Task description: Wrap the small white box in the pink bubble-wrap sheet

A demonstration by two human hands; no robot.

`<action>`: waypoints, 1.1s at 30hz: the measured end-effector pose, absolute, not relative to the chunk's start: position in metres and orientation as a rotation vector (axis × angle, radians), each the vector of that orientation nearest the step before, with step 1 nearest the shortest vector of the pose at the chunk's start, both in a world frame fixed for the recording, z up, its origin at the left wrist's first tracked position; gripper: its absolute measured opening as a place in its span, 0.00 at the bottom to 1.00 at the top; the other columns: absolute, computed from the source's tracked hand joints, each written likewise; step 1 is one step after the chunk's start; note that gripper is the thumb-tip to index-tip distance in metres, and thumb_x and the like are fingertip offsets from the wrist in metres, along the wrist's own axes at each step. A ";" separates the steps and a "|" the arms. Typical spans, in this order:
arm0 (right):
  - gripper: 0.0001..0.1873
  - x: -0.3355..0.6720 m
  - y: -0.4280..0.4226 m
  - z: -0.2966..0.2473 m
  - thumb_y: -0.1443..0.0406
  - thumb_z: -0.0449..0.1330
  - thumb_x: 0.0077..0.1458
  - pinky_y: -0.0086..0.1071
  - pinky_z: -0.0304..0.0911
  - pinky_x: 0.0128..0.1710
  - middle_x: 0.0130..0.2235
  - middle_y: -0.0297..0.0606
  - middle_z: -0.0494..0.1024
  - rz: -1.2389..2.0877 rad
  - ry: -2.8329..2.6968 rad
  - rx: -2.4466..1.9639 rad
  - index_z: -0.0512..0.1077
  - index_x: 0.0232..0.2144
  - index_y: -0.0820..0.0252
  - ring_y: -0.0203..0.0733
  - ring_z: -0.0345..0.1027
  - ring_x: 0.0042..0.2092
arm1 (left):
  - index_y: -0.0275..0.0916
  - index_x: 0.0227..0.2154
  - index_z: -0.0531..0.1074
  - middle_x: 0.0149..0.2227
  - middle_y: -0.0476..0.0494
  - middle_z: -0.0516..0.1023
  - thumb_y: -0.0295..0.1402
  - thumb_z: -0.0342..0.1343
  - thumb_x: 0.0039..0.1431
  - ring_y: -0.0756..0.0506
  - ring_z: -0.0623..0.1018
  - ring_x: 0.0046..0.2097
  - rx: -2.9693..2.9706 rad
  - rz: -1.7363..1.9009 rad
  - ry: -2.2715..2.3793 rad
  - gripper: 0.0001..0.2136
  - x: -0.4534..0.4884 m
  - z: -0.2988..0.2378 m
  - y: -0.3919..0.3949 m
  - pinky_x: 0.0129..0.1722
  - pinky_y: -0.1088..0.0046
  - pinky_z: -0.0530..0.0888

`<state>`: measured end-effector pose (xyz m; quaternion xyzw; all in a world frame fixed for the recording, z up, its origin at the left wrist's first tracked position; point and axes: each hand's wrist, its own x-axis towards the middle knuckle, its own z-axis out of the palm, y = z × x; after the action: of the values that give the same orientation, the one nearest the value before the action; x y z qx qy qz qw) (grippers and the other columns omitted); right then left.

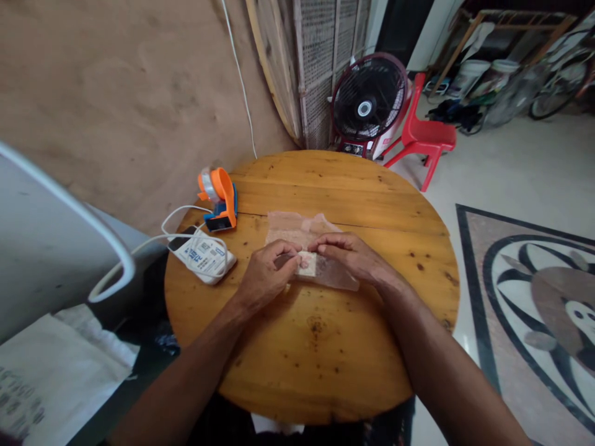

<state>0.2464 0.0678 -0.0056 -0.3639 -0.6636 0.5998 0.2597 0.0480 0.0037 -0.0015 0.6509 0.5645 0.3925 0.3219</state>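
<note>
On the round wooden table lie thin clear plastic bags. My left hand and my right hand meet over them, fingers curled and pinched around a small pale packet inside one plastic bag. Both sets of fingertips press on the packet's edges. The part of the bag under my hands is hidden.
A white power bank with a looped white cable and a phone lie at the table's left. An orange and blue gadget stands behind them. Beyond the table are a floor fan and a red plastic chair.
</note>
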 end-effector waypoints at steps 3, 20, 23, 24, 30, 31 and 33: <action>0.13 0.248 0.070 -0.007 0.57 0.59 0.54 0.31 0.61 0.39 0.36 0.34 0.78 1.671 -1.738 -1.003 0.77 0.36 0.59 0.37 0.69 0.36 | 0.39 0.29 0.73 0.41 0.45 0.79 0.32 0.54 0.57 0.47 0.78 0.42 1.730 1.045 1.464 0.05 0.047 -0.004 0.003 0.43 0.72 0.72; 0.18 0.256 0.076 -0.001 0.62 0.68 0.44 0.32 0.65 0.41 0.35 0.35 0.80 1.874 -1.705 -1.015 0.77 0.40 0.60 0.36 0.72 0.35 | 0.39 0.28 0.70 0.42 0.44 0.79 0.33 0.53 0.59 0.46 0.79 0.43 1.697 1.056 1.412 0.05 0.045 -0.001 -0.002 0.42 0.71 0.73; 0.20 0.254 0.076 -0.004 0.61 0.68 0.43 0.33 0.66 0.41 0.37 0.35 0.80 1.867 -1.732 -0.979 0.76 0.41 0.59 0.36 0.72 0.37 | 0.39 0.28 0.69 0.43 0.43 0.79 0.33 0.53 0.58 0.45 0.78 0.44 1.690 1.068 1.405 0.05 0.044 -0.002 -0.002 0.43 0.70 0.73; 0.19 0.253 0.077 -0.006 0.60 0.68 0.45 0.33 0.66 0.41 0.39 0.37 0.80 1.843 -1.708 -0.989 0.76 0.41 0.59 0.36 0.72 0.37 | 0.39 0.28 0.69 0.43 0.43 0.79 0.33 0.53 0.58 0.45 0.78 0.44 1.692 1.066 1.401 0.05 0.043 -0.002 -0.002 0.43 0.70 0.73; 0.18 0.257 0.085 -0.013 0.59 0.66 0.47 0.33 0.66 0.39 0.36 0.37 0.79 1.787 -1.724 -1.063 0.76 0.41 0.61 0.37 0.72 0.36 | 0.39 0.28 0.70 0.43 0.42 0.80 0.32 0.53 0.57 0.44 0.78 0.44 1.722 1.033 1.409 0.05 0.043 0.004 -0.004 0.42 0.70 0.72; 0.19 0.258 0.085 -0.012 0.60 0.67 0.46 0.33 0.66 0.39 0.37 0.36 0.79 1.802 -1.767 -1.042 0.76 0.41 0.61 0.37 0.72 0.36 | 0.39 0.28 0.70 0.43 0.43 0.80 0.32 0.54 0.57 0.44 0.78 0.44 1.723 1.033 1.410 0.05 0.043 0.005 -0.004 0.42 0.70 0.72; 0.22 0.259 0.083 -0.010 0.60 0.68 0.44 0.33 0.65 0.40 0.38 0.36 0.79 1.827 -1.835 -0.982 0.75 0.43 0.60 0.38 0.72 0.38 | 0.39 0.27 0.69 0.43 0.43 0.80 0.32 0.54 0.57 0.44 0.78 0.44 1.719 1.036 1.407 0.05 0.043 0.005 -0.004 0.42 0.70 0.72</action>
<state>0.2588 0.0833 -0.0099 -0.3484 -0.6512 0.6484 0.1849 0.0434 -0.0044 0.0052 0.6599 0.5402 0.3979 0.3382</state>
